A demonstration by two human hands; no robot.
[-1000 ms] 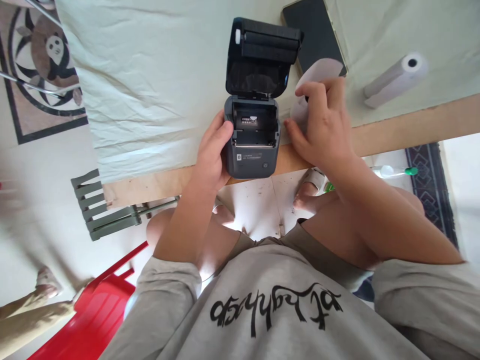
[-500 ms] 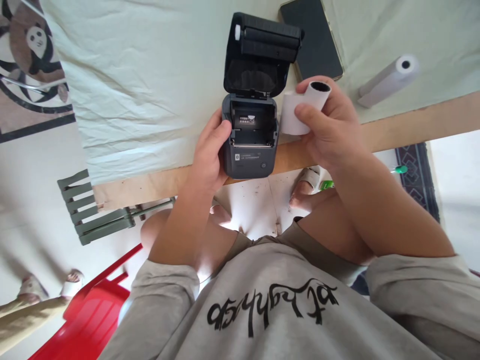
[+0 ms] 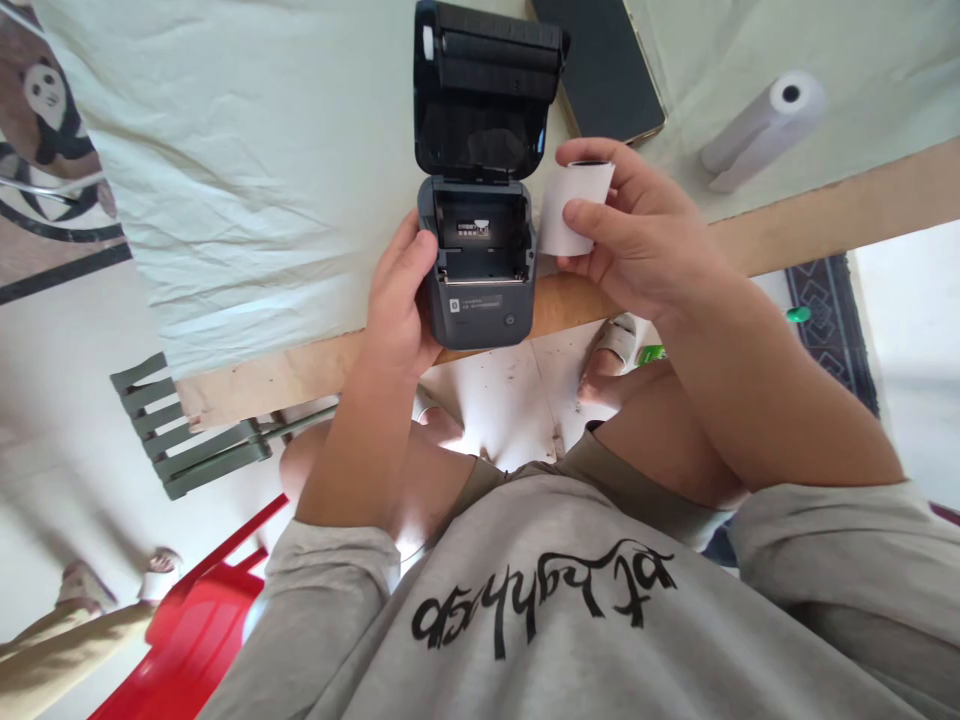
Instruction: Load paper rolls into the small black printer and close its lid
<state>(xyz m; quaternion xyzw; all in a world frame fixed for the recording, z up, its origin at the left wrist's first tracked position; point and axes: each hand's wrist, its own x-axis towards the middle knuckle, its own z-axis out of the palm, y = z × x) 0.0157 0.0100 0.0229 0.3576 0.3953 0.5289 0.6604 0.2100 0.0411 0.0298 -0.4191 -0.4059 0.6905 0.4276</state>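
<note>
A dark grey label printer (image 3: 480, 310) rests at the table's front edge, its lid (image 3: 484, 85) raised and its paper bay bare inside. My left hand (image 3: 405, 290) is closed around the printer's left side, thumb on the rim. Just right of the bay, my right hand (image 3: 630, 220) pinches a small white paper roll (image 3: 574, 210) between thumb and fingers. The roll stands tilted, with its dark core barely showing at the top. It is outside the printer; whether its edge touches the casing I cannot tell.
Behind my right hand lies a dark flat device (image 3: 607, 70). A larger white paper roll (image 3: 765, 130) stands farther right on the pale tablecloth (image 3: 262, 180). Below the table edge are a green folding stool (image 3: 202, 445) and a red chair (image 3: 202, 630). Another person's legs (image 3: 82, 625) show at lower left.
The printer and both hands sit slightly farther left and higher in view. The small roll has turned in my right hand, so less of its core end shows.
</note>
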